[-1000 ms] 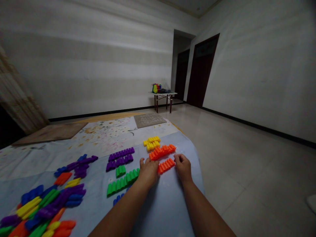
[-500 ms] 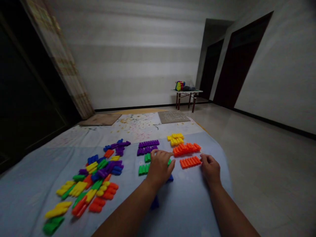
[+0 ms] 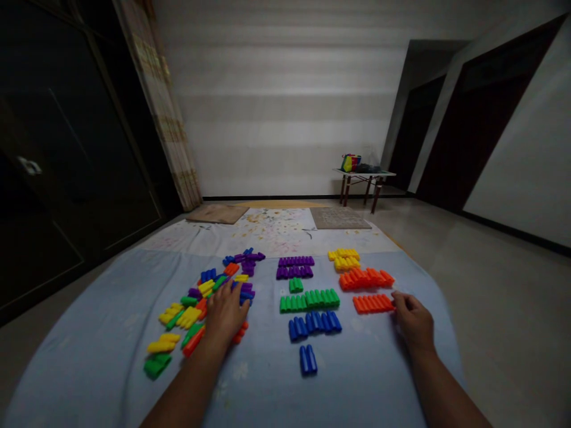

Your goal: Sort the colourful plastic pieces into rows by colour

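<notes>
My left hand (image 3: 227,315) rests palm down on the near edge of a mixed pile of coloured plastic blocks (image 3: 200,297), fingers spread over purple and orange pieces. My right hand (image 3: 413,321) lies on the blue cloth (image 3: 111,333) with its fingertips at the right end of a short orange row (image 3: 372,304). Sorted rows lie between the hands: a longer orange row (image 3: 366,278), yellow (image 3: 343,258), purple (image 3: 294,267), green (image 3: 310,299) and blue (image 3: 314,324), plus a blue pair (image 3: 307,359) nearest to me.
The cloth lies over a patterned mat (image 3: 276,229) on a tiled floor (image 3: 499,297). A small table (image 3: 363,178) with colourful items stands by the far wall. Dark doors (image 3: 482,131) are on the right, a curtain (image 3: 160,113) and dark cabinet on the left.
My left hand has moved left from the orange rows to the mixed pile. My head has turned left, bringing the pile and curtain into view. My right hand has stayed by the short orange row.
</notes>
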The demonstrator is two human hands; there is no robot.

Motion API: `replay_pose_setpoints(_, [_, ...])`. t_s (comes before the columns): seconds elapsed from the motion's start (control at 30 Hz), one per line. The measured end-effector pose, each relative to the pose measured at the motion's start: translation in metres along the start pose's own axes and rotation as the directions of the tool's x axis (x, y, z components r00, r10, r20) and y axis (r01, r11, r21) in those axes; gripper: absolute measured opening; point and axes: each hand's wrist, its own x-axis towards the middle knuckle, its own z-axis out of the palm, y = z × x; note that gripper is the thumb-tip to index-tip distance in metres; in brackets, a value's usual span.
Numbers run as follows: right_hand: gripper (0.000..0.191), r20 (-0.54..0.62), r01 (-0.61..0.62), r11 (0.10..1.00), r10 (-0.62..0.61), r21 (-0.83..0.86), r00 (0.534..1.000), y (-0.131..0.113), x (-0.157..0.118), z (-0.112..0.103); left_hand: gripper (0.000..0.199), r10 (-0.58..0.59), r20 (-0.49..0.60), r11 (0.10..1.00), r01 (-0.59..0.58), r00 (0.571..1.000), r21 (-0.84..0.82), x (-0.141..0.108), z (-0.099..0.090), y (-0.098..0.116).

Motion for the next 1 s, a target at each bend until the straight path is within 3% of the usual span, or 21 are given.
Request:
replay_pose_setpoints(0.23, [0.044,0.022,-0.006,0.999,0.007,-0.039,1.0,0.006,0.002,0.0,0.043,0.08,0.019,0.994,-0.078,0.997,-0.074,-0.009,0.015,0.008])
replay_pose_setpoints(0.33, [0.043,0.025,-0.008,0.999,0.009,-0.048,1.0,0.004,0.001,-0.001,0.041,0.119,0.03,0.967,-0.109,0.993,-0.231,-0.009,0.01,0.012])
replay_pose_setpoints(0.43, [0.042,0.024,-0.021,0.998,0.023,-0.065,0.999,0.001,0.0,-0.001,0.038,0.074,-0.015,0.946,-0.075,0.997,-0.316,-0.001,-0.002,0.004])
replay_pose_setpoints(0.57, [0.041,0.028,-0.029,0.998,0.03,-0.063,0.999,0.001,0.0,-0.001,0.039,-0.067,-0.056,0.957,0.049,0.996,-0.285,0.008,-0.015,-0.02])
replay_pose_setpoints(0.7, [0.042,0.035,-0.019,0.998,0.021,-0.053,0.999,0.002,0.001,-0.001,0.035,-0.112,0.037,0.967,0.118,0.993,-0.228,0.008,-0.012,-0.035])
replay_pose_setpoints(1.0, [0.044,0.041,0.005,0.998,-0.002,-0.063,0.999,0.003,0.0,-0.002,0.036,-0.095,0.113,0.983,0.111,0.989,-0.147,0.002,-0.006,-0.021])
